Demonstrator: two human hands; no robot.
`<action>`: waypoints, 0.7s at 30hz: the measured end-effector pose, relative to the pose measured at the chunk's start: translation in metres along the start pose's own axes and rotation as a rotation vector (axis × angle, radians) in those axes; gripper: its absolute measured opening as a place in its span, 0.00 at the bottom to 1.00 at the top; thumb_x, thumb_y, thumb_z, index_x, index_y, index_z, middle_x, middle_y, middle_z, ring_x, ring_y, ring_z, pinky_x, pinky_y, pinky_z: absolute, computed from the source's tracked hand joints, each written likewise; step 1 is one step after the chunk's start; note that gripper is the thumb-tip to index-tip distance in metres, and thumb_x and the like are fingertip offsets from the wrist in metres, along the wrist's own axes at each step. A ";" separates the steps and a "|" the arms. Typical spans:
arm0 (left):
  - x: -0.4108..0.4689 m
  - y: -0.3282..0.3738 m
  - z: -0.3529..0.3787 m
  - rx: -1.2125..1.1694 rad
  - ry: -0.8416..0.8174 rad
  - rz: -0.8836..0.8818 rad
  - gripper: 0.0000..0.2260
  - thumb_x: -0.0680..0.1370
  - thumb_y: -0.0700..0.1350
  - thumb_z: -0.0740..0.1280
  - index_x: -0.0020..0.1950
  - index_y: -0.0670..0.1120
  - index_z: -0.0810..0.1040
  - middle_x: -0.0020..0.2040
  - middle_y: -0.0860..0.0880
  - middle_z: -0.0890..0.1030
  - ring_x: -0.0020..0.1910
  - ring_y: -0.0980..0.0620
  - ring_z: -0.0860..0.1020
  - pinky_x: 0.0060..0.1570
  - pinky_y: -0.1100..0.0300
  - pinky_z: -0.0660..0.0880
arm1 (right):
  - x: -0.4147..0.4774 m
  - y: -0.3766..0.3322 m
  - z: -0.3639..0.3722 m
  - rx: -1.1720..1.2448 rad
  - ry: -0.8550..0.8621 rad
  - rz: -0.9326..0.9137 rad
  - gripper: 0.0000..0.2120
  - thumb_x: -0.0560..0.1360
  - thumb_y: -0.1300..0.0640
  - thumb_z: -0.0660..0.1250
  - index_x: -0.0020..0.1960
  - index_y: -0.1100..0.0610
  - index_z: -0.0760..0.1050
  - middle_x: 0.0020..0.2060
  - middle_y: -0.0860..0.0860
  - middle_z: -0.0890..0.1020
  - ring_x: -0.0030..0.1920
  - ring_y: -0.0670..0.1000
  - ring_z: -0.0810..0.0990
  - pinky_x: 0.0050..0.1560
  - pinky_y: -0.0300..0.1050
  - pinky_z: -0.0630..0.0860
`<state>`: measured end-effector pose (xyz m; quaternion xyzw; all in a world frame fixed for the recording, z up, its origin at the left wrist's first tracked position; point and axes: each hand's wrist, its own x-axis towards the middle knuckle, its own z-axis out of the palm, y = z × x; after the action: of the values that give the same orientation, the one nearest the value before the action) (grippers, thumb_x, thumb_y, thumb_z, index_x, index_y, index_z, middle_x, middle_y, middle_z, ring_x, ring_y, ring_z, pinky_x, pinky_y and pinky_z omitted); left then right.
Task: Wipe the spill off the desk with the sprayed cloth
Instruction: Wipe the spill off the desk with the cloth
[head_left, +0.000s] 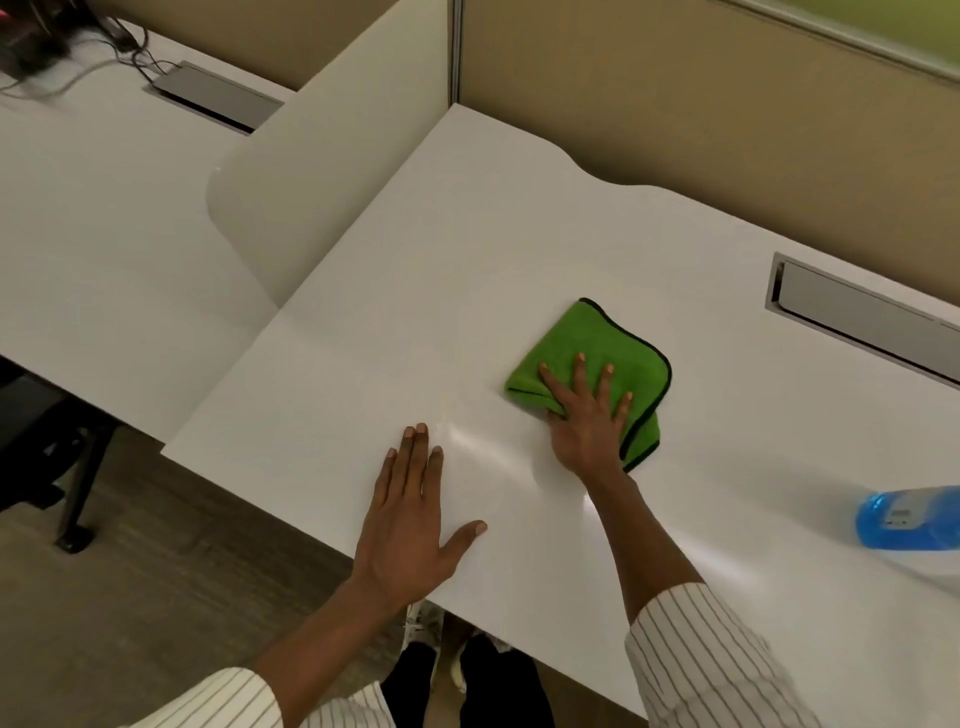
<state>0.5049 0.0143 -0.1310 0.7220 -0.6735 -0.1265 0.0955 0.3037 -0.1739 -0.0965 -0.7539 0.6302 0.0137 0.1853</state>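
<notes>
A folded green cloth (597, 343) with a dark edge lies on the white desk (415, 270), right of the middle. My right hand (589, 415) presses flat on the cloth's near half, fingers spread. My left hand (410, 519) rests palm down on the bare desk near the front edge, holding nothing. Between the two hands a faint wet sheen (483, 447) shows on the surface.
A blue spray bottle (909, 517) lies at the right edge of view. A grey cable tray (857, 317) is set into the desk's back right. Beige partition walls (675, 104) close the back. A neighbouring desk (104, 208) with cables stands to the left.
</notes>
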 end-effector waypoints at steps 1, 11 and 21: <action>0.000 0.000 -0.002 0.006 -0.015 -0.008 0.49 0.82 0.75 0.54 0.88 0.38 0.55 0.90 0.39 0.46 0.90 0.41 0.46 0.87 0.41 0.52 | 0.007 -0.011 0.001 -0.032 -0.020 -0.071 0.29 0.85 0.46 0.58 0.82 0.33 0.53 0.86 0.50 0.45 0.84 0.64 0.38 0.79 0.74 0.38; -0.002 -0.007 -0.004 -0.008 0.020 0.027 0.47 0.82 0.74 0.57 0.88 0.40 0.56 0.90 0.41 0.48 0.90 0.43 0.48 0.86 0.44 0.52 | -0.090 -0.010 0.018 0.047 -0.109 -0.314 0.28 0.83 0.50 0.59 0.80 0.32 0.60 0.85 0.44 0.46 0.84 0.59 0.36 0.81 0.70 0.39; -0.002 0.000 -0.013 -0.003 -0.001 0.025 0.47 0.81 0.72 0.56 0.87 0.38 0.58 0.90 0.39 0.49 0.90 0.40 0.49 0.86 0.39 0.56 | -0.108 -0.004 0.032 -0.018 -0.045 -0.267 0.33 0.82 0.53 0.57 0.81 0.30 0.52 0.85 0.46 0.44 0.84 0.60 0.35 0.80 0.71 0.38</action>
<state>0.5092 0.0161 -0.1188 0.7135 -0.6821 -0.1267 0.0980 0.2916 -0.0616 -0.0975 -0.8321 0.5198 0.0115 0.1931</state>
